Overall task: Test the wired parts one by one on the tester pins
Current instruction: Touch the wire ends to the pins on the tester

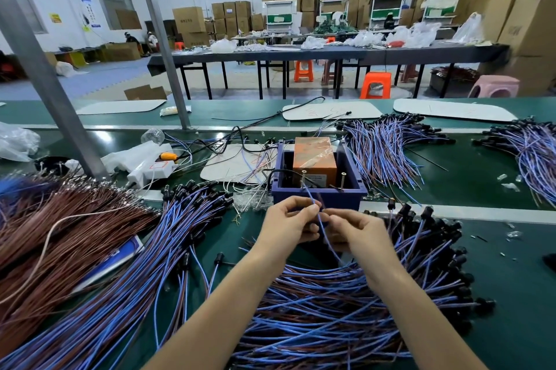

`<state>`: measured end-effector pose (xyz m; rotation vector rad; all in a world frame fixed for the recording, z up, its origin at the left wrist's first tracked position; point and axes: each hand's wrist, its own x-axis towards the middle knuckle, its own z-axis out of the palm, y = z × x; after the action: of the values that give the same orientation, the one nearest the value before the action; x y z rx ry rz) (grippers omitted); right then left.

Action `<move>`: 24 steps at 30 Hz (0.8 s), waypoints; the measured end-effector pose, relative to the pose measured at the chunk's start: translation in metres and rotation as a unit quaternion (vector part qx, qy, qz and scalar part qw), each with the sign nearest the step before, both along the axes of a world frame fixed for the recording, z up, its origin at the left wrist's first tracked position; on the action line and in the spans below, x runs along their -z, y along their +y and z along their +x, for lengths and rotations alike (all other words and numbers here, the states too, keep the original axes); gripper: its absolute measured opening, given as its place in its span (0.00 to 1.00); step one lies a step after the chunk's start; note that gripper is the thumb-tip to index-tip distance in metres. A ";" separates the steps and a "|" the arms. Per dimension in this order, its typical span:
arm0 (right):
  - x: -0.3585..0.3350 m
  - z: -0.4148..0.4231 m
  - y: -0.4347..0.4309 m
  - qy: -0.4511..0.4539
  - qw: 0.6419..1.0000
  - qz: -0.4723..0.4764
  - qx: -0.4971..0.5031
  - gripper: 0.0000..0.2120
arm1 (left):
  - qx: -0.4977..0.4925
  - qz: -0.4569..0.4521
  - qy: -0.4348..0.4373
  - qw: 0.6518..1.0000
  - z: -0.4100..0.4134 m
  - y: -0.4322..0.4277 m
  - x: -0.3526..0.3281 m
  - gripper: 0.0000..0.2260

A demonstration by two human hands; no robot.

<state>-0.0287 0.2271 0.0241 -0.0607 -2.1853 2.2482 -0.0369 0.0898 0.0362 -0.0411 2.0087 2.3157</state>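
My left hand (290,225) and my right hand (352,229) meet just in front of the tester, both pinching one wired part (323,229) with a blue and a brown lead. Its blue lead runs up to the left pin (303,179). The right pin (342,181) stands beside it. Both pins rise from the blue tester box (319,171), which holds an orange block (314,157). The part's lower end drops into the pile of wired parts (346,309) under my forearms.
More blue-brown bundles with black heads lie left (168,243), right (433,249) and behind (388,144). A brown wire heap (60,228) fills the left. A white power strip (150,169) and a grey post (51,93) stand at left on the green belt (496,198).
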 end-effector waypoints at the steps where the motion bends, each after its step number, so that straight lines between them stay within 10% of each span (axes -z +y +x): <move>1: 0.001 0.004 -0.003 -0.015 0.999 0.008 -0.045 0.09 | -0.013 -0.057 0.038 0.998 0.004 -0.007 0.002 0.04; 5: 0.007 0.014 -0.011 -0.005 0.984 0.129 -0.122 0.08 | -0.075 -0.412 0.143 0.897 0.009 -0.056 0.010 0.05; 9: 0.012 0.015 -0.018 0.057 0.940 0.283 -0.184 0.07 | -0.048 -0.673 -0.012 0.738 0.008 -0.107 0.031 0.14; 12: 0.012 0.016 -0.026 0.073 0.927 0.304 -0.209 0.08 | 0.016 -0.720 -0.083 0.689 0.010 -0.120 0.047 0.14; 15: 0.014 0.016 -0.030 0.090 0.918 0.321 -0.215 0.09 | -0.023 -0.690 -0.029 0.723 0.012 -0.119 0.047 0.10; 19: 0.014 0.015 -0.036 0.090 0.939 0.269 -0.193 0.10 | -0.142 -0.479 0.148 0.853 0.020 -0.090 0.016 0.10; 24: 0.003 0.018 -0.046 -0.002 0.974 -0.053 -0.220 0.07 | -0.094 -0.387 0.284 0.873 0.029 -0.043 -0.013 0.07</move>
<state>-0.0111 0.1814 0.0211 0.4654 -2.2599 2.5765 -0.0075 0.0468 0.0492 0.4675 3.2293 1.5280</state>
